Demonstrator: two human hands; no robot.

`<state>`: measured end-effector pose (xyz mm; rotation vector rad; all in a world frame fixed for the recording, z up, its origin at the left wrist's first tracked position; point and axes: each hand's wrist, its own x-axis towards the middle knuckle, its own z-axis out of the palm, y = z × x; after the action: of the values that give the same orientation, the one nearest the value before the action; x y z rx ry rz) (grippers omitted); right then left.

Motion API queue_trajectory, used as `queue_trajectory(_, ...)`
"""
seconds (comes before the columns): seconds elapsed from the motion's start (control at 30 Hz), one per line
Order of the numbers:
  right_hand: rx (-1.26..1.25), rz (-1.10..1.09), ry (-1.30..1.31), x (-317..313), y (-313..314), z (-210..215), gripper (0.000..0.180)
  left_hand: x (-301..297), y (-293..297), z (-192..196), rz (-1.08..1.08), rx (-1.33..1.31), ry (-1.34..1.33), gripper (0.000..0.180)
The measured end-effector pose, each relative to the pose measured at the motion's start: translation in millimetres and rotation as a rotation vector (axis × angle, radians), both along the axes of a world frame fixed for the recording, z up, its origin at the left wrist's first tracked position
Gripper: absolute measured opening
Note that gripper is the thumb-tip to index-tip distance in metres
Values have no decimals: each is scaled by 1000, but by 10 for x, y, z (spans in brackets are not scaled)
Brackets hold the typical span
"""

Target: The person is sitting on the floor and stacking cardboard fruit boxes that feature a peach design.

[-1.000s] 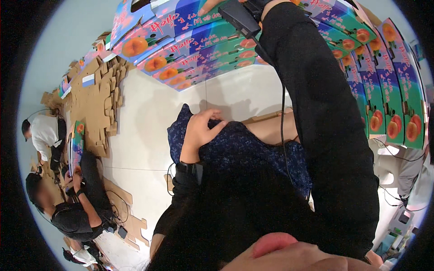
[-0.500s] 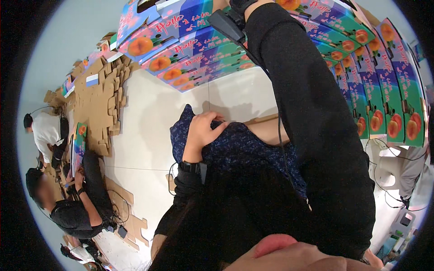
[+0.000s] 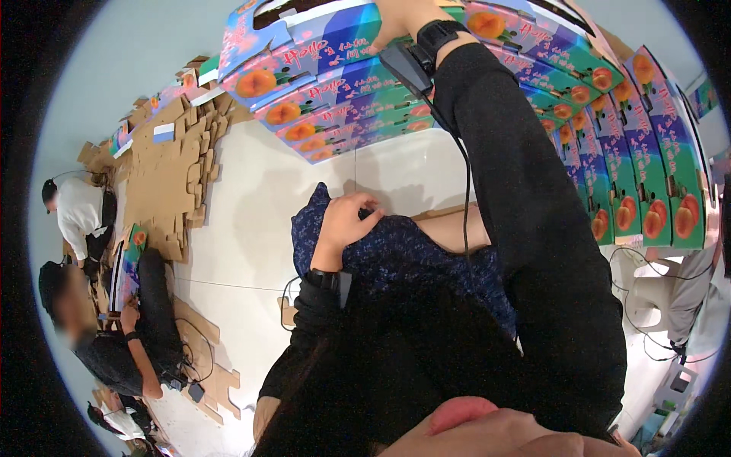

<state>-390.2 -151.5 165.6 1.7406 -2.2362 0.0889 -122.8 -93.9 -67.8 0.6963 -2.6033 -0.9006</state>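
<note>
My left hand [image 3: 349,222] rests on the dark blue patterned cloth [image 3: 396,247] over my lap, fingers loosely curved and thumb apart, holding nothing. A black band circles that wrist. Ahead, my right arm reaches up to a stack of printed fruit cartons [image 3: 304,95], blue, pink and green with peach pictures. At the upper edge, my right hand [image 3: 400,21] is over the top carton. Its fingers are cut off by the frame, so its grip is hidden. A black device with a cable [image 3: 411,68] is strapped at the right wrist.
More cartons [image 3: 659,152] stand in a row at the right, beside another stack [image 3: 533,46]. Flattened brown cardboard [image 3: 164,167] lies in a pile on the left. A seated co-worker [image 3: 122,358] handles a carton [image 3: 126,274]; another person [image 3: 80,213] is behind. Cables [image 3: 647,305] hang at the right.
My right hand has come further into view at the top carton, and the whole view has shifted slightly. My left hand stays on my lap. The seated co-worker's hands and carton have moved.
</note>
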Motion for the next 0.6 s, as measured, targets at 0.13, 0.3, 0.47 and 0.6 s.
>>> queue_trajectory(0.13, -63, 7, 20, 42, 12, -71, 101, 39, 2, -37, 25, 23, 28, 21)
queue_trajectory(0.3, -184, 69, 77, 2, 32, -207, 99, 89, 26, -31, 39, 16, 71, 18)
queue_trajectory(0.47, -516, 163, 227, -81, 142, -421, 106, 90, 103, -68, 53, 18, 59, 16)
queue_trajectory(0.6, -582, 229, 362, -28, 429, -98, 101, 67, 136, -81, 55, 6, 55, 18)
